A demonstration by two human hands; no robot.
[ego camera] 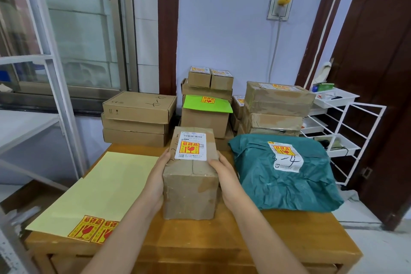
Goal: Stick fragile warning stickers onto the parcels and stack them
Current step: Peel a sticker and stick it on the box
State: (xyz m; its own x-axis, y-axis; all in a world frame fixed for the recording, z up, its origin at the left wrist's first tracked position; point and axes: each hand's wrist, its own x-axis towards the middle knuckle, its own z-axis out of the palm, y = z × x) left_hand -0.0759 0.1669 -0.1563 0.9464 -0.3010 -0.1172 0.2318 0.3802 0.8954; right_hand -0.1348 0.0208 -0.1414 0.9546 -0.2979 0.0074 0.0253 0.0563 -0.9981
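We hold a taped brown parcel [190, 176] between our two hands at the middle of the wooden desk [200, 242]. Whether its base touches the desk we cannot tell. Our left hand [158, 176] lies flat against the parcel's left face, fingers straight and reaching up toward the top edge. Our right hand [224, 179] presses the right face the same way, its thumb at the parcel's upper right corner. Neither hand curls round anything; both clamp the parcel by flat pressure.

On the parcel's top sits a white shipping label [191, 146], and on it a red-and-yellow fragile sticker [189, 147].

Left of the parcel lies a pale yellow backing sheet [104, 187], with two more stickers [94, 228] at its near corner, partly hidden by our left forearm. Just right of the parcel rests a green bagged parcel [284, 182] carrying its own sticker. Behind, along the wall, stand a stack of flat boxes [138, 118], a middle stack with a green sheet [206, 102], and a taped stack [275, 109] at the right. A white wire rack [347, 122] stands beside the desk.
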